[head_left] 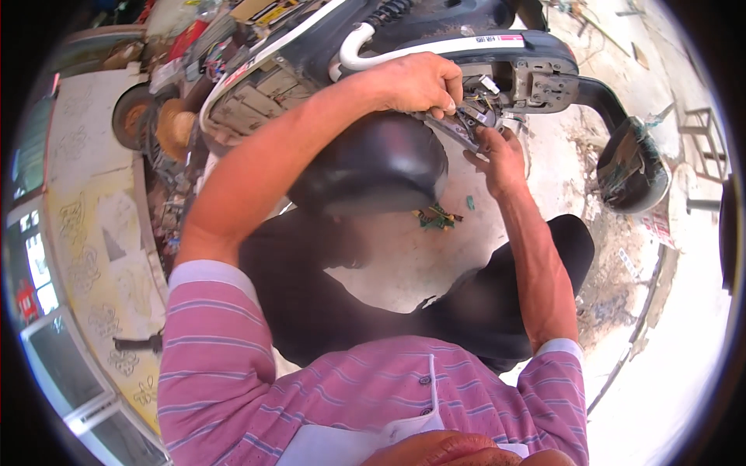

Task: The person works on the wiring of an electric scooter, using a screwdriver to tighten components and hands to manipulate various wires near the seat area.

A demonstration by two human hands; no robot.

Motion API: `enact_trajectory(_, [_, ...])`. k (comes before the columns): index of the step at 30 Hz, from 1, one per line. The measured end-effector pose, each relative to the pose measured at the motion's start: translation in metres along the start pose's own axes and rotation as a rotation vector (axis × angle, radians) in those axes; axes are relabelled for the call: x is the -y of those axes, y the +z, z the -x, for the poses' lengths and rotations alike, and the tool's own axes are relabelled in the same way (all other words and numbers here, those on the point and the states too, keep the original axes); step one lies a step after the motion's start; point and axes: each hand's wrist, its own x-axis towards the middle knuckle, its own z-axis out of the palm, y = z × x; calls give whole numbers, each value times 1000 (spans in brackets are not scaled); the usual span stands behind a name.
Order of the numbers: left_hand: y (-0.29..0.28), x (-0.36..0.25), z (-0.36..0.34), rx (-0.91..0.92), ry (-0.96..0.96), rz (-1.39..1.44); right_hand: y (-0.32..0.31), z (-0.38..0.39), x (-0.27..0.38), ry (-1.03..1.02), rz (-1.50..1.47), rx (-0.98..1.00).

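An electric scooter [466, 45] stands in front of me, with an open cavity at its rear end. Loose wires [471, 116] and a white plug connector [489, 83] show there. My left hand [420, 82] reaches over the black rounded seat [381, 167], its fingertips pinched together beside the wires. From below, my right hand [501, 158] comes up to the same spot. Its thumb and forefinger are closed at the edge of a small grey part [488, 116]. What either hand pinches is too small and partly covered by fingers.
A black mudguard [633, 175] sticks out at the right. Small green and yellow scraps [437, 217] lie on the floor below the seat. Parts and clutter [198, 54] are heaped at the far left, by a worn yellowish board [101, 233]. A metal frame [703, 144] stands far right.
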Motion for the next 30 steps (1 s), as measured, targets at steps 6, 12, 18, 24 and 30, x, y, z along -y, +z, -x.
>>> enact_trajectory(6, [12, -5, 5, 27, -69, -332, 4, -2, 12, 199, 134, 63])
enact_trajectory(12, [24, -13, -11, 140, -124, -493, -6, -13, -9, 167, -89, 189])
enact_trajectory(18, [23, 0, -22, -17, -155, -16, -5, -8, 0, 197, -168, 194])
enact_trajectory(24, [22, 3, -30, 16, -185, 85, -10, -11, -1, 103, -98, 153])
enact_trajectory(30, [22, 7, -33, -56, -116, 120, -17, -19, 7, 78, -65, 256])
